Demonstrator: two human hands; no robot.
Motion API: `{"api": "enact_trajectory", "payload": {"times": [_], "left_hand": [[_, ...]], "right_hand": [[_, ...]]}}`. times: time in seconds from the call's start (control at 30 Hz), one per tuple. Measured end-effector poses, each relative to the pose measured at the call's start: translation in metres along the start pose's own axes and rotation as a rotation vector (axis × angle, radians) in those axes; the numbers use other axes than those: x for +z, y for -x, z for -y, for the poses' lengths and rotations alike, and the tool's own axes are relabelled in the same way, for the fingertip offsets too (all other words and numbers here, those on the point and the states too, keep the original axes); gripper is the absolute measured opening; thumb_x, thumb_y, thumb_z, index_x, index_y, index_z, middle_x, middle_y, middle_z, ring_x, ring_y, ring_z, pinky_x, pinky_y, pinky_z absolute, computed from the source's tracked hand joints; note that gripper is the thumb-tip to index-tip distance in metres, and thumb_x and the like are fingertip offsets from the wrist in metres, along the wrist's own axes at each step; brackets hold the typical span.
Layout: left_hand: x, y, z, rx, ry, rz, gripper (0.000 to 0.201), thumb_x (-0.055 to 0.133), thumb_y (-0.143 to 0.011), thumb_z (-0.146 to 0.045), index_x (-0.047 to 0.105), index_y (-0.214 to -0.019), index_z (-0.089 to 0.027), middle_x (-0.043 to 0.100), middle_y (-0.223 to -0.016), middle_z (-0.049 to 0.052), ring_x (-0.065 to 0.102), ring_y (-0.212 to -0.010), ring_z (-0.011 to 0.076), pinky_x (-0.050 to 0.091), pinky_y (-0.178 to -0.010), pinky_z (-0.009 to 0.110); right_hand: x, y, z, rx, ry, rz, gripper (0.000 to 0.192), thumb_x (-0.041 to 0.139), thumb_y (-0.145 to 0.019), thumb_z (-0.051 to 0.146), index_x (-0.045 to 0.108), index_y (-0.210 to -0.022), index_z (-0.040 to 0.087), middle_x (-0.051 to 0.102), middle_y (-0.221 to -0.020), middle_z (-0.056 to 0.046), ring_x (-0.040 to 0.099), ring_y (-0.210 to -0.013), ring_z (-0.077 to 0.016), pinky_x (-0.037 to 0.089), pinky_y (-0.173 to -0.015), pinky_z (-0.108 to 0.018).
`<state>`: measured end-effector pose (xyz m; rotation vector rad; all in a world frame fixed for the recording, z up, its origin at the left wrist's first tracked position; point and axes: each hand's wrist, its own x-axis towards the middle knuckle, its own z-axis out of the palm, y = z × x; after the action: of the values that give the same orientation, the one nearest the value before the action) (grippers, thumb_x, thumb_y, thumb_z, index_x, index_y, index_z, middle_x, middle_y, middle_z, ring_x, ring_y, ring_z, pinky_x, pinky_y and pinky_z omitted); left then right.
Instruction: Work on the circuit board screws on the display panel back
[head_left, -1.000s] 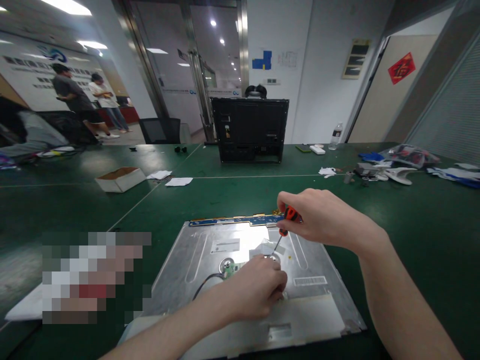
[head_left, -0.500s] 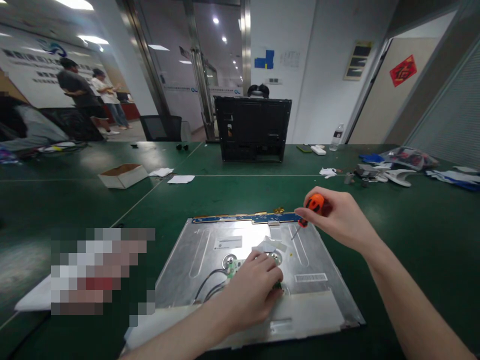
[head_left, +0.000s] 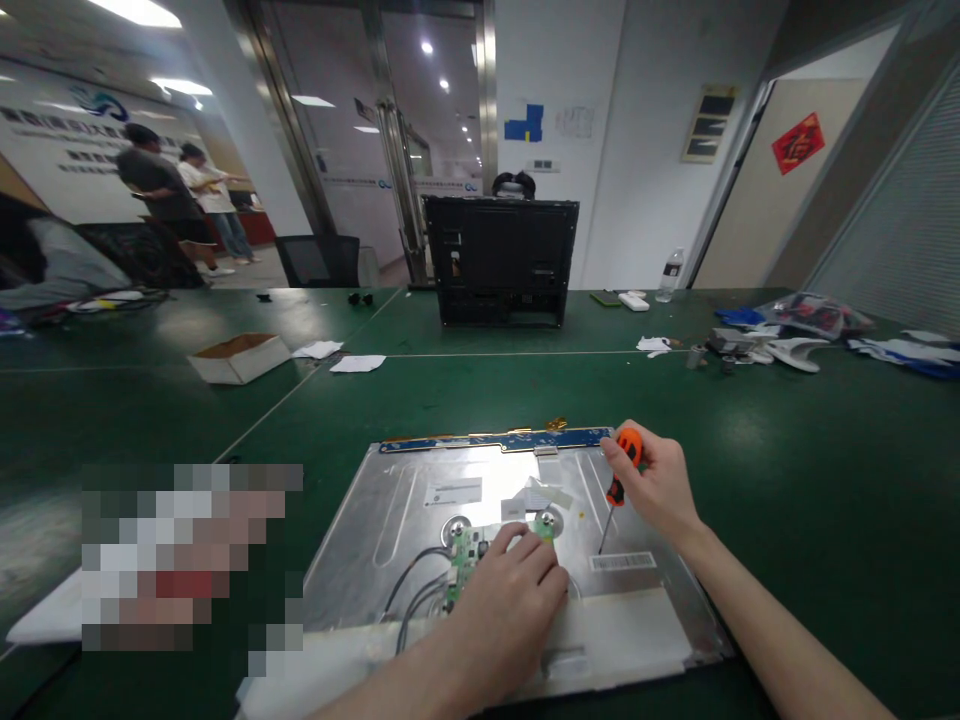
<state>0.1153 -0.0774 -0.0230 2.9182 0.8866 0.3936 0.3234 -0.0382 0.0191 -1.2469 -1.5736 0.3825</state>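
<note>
A bare metal display panel lies back-up on the green table, with a blue circuit strip along its far edge. My left hand rests on a small green circuit board in the panel's middle, fingers curled over it; grey cables run from the board toward me. My right hand holds an orange-handled screwdriver upright, its tip touching the panel near a barcode label.
A black monitor housing stands upright further back, a person's head just showing behind it. A small cardboard box and paper scraps lie to the left; a water bottle, white parts and bags sit at the right. People stand far left.
My right hand lifted the screwdriver away from the board area, swung right, then came down to the panel's right side. My left hand shifted slightly, exposing more of the green board.
</note>
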Motion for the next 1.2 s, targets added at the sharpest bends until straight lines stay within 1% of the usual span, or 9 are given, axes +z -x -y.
{"api": "enact_trajectory", "payload": {"times": [0.07,0.13,0.27,0.5,0.63,0.73,0.87,1.0,1.2], "left_hand": [[0.000,0.000,0.000,0.004,0.017,-0.002,0.009,0.055,-0.086,-0.012,0.061,-0.084,-0.018,0.064,-0.090,0.005,0.057,-0.085,0.0215,0.036,-0.093,0.041],[-0.001,0.000,0.000,-0.007,0.038,-0.022,0.009,0.055,-0.088,-0.014,0.062,-0.085,-0.018,0.065,-0.089,0.005,0.057,-0.085,0.0213,0.035,-0.094,0.041],[-0.003,0.000,-0.002,-0.041,0.063,-0.052,0.011,0.053,-0.091,-0.016,0.062,-0.085,-0.019,0.064,-0.087,0.004,0.056,-0.084,0.0207,0.035,-0.094,0.040],[0.001,0.000,-0.002,-0.034,0.096,-0.076,0.012,0.053,-0.090,-0.015,0.062,-0.084,-0.019,0.064,-0.088,0.004,0.056,-0.084,0.0208,0.036,-0.091,0.040],[0.002,0.000,-0.001,-0.027,0.085,-0.056,0.012,0.053,-0.087,-0.012,0.062,-0.082,-0.019,0.064,-0.087,0.004,0.056,-0.084,0.0206,0.036,-0.091,0.040],[0.002,0.000,0.000,-0.026,0.095,-0.047,0.011,0.054,-0.086,-0.012,0.061,-0.083,-0.019,0.064,-0.089,0.003,0.056,-0.086,0.0205,0.036,-0.090,0.039],[0.000,-0.001,0.000,-0.041,0.116,-0.055,0.012,0.052,-0.089,-0.014,0.062,-0.084,-0.020,0.063,-0.089,0.003,0.055,-0.088,0.0205,0.036,-0.090,0.039],[-0.002,-0.002,-0.001,-0.043,0.132,-0.073,0.013,0.052,-0.089,-0.013,0.062,-0.084,-0.020,0.063,-0.089,0.004,0.055,-0.086,0.0207,0.035,-0.092,0.040],[-0.005,-0.003,0.001,0.006,0.149,-0.050,0.011,0.052,-0.085,-0.014,0.061,-0.087,-0.020,0.064,-0.091,0.004,0.056,-0.088,0.0213,0.033,-0.096,0.042]], "right_hand": [[0.004,0.004,0.003,0.016,-0.054,-0.003,0.042,0.054,-0.088,0.052,0.043,-0.061,0.022,0.040,-0.045,0.007,0.047,-0.038,-0.0104,0.034,-0.041,-0.022],[0.008,0.007,0.003,0.066,-0.135,0.015,0.043,0.050,-0.088,0.056,0.045,-0.062,0.022,0.041,-0.045,0.006,0.048,-0.036,-0.0109,0.034,-0.038,-0.022],[0.015,0.011,0.000,0.126,-0.217,0.051,0.047,0.049,-0.087,0.061,0.045,-0.062,0.022,0.044,-0.045,0.006,0.048,-0.036,-0.0105,0.035,-0.036,-0.021],[0.017,0.012,0.000,0.200,-0.308,-0.019,0.047,0.053,-0.084,0.063,0.045,-0.063,0.022,0.042,-0.043,0.007,0.046,-0.034,-0.0106,0.034,-0.033,-0.021],[0.017,0.014,0.003,0.183,-0.316,-0.013,0.047,0.053,-0.084,0.062,0.044,-0.062,0.022,0.041,-0.042,0.007,0.046,-0.033,-0.0104,0.033,-0.033,-0.020],[0.017,0.016,0.004,0.162,-0.315,0.016,0.045,0.052,-0.086,0.060,0.045,-0.062,0.022,0.041,-0.043,0.007,0.047,-0.034,-0.0102,0.034,-0.034,-0.020],[0.019,0.018,0.005,0.133,-0.341,0.045,0.042,0.053,-0.087,0.055,0.045,-0.063,0.022,0.042,-0.044,0.007,0.047,-0.035,-0.0100,0.034,-0.036,-0.020],[0.021,0.019,0.007,0.119,-0.350,0.043,0.043,0.052,-0.087,0.055,0.044,-0.062,0.022,0.042,-0.045,0.007,0.046,-0.035,-0.0103,0.034,-0.036,-0.021],[0.021,0.019,0.009,0.122,-0.340,0.041,0.043,0.052,-0.087,0.057,0.044,-0.062,0.022,0.041,-0.045,0.007,0.045,-0.036,-0.0104,0.034,-0.036,-0.021]]}}
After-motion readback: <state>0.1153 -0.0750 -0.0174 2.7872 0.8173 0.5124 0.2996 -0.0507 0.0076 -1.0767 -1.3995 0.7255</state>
